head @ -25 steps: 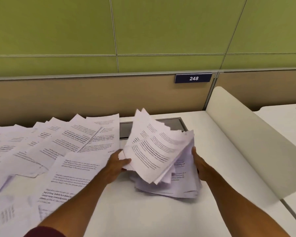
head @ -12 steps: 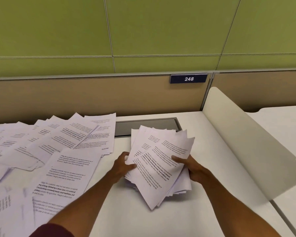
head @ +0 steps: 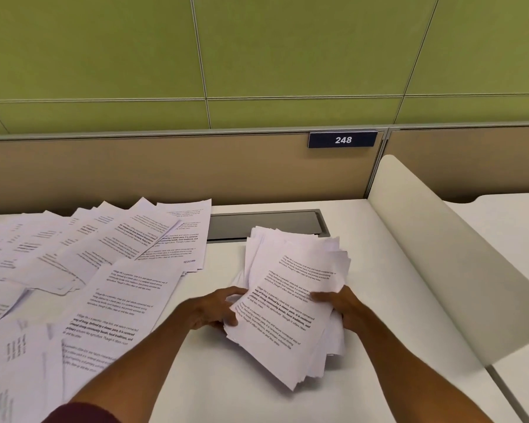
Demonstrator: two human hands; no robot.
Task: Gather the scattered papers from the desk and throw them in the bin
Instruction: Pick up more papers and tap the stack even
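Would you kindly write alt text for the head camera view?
Both hands, left hand and right hand, grip an untidy stack of papers above a white desk. More printed sheets lie scattered to the left.

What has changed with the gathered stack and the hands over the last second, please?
The stack, raised and fanned a second ago, has come down toward the desk and been squared up. The right hand moved from its far edge onto the top sheet; the left hand kept its grip. The loose papers on the left stayed put.
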